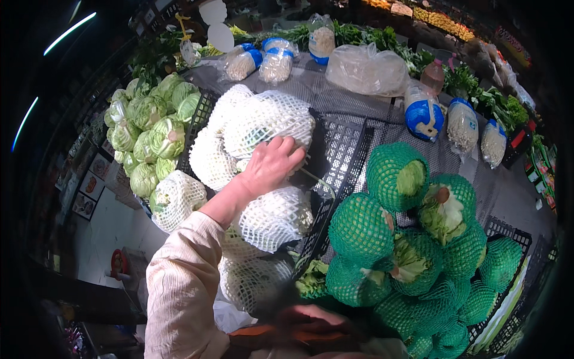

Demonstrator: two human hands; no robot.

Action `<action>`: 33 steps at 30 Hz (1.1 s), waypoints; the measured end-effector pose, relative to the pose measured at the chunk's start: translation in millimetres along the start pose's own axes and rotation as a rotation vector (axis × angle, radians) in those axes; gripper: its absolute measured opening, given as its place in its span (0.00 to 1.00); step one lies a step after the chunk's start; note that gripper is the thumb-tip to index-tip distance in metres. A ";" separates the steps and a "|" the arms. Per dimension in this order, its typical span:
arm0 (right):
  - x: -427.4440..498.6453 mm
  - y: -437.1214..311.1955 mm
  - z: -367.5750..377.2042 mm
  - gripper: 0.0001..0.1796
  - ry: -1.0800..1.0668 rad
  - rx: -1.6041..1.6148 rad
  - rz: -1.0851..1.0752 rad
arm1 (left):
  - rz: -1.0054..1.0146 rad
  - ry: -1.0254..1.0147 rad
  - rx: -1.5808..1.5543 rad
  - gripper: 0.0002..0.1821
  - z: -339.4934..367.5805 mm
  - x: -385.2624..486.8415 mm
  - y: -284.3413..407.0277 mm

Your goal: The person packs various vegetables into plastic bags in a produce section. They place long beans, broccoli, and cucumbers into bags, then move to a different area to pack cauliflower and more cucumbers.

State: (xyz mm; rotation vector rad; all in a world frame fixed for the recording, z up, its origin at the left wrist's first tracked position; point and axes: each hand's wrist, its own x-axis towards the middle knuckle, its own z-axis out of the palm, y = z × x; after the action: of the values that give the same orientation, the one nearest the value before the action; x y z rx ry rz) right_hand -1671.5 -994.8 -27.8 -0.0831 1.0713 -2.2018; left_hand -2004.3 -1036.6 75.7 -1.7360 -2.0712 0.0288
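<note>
My left hand (274, 164), in a beige sleeve, reaches into a black plastic crate (338, 152). Its fingers curl against the lower edge of a vegetable in a white foam net (269, 119), which looks like a cauliflower. Just below my wrist lies another netted head (276, 220), with more around and beneath it. A thin pale stalk (320, 181) sticks out to the right of my fingers. At the bottom, a blurred, shaded shape looks like my right hand (318, 314); its fingers and anything it holds cannot be made out.
Green cabbages (145, 130) are heaped left of the crate. On the right, lettuces in green foam nets (361, 226) form a pile. Bagged mushrooms (276, 65), a clear plastic bag (367, 69) and a pink bottle (432, 76) stand along the back, before leafy greens (381, 38).
</note>
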 end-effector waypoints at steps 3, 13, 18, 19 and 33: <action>7.2 8.2 -16.5 0.24 -0.007 0.127 0.208 | -0.224 0.125 -0.112 0.20 11.0 -7.1 6.0; 29.0 41.8 -27.7 0.31 -0.017 -0.333 -0.090 | -0.330 0.376 -0.082 0.36 -98.2 -41.4 39.5; 36.4 58.0 -21.7 0.37 0.102 -0.509 -0.148 | -0.301 0.668 -0.285 0.31 -101.5 -116.9 83.4; 36.1 60.0 -18.6 0.38 0.120 -0.528 -0.126 | -0.322 0.547 -0.338 0.28 -94.5 -139.7 94.0; 86.5 87.3 67.4 0.28 -0.079 -0.596 0.005 | -1.386 -0.606 -0.362 0.30 130.8 -619.2 305.5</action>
State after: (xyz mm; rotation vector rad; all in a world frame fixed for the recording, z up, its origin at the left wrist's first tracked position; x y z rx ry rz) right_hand -1667.8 -1129.8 -65.5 -0.4233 1.6410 -1.7889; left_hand -1689.7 -1521.2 -324.4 -0.0406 -3.4219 -0.2764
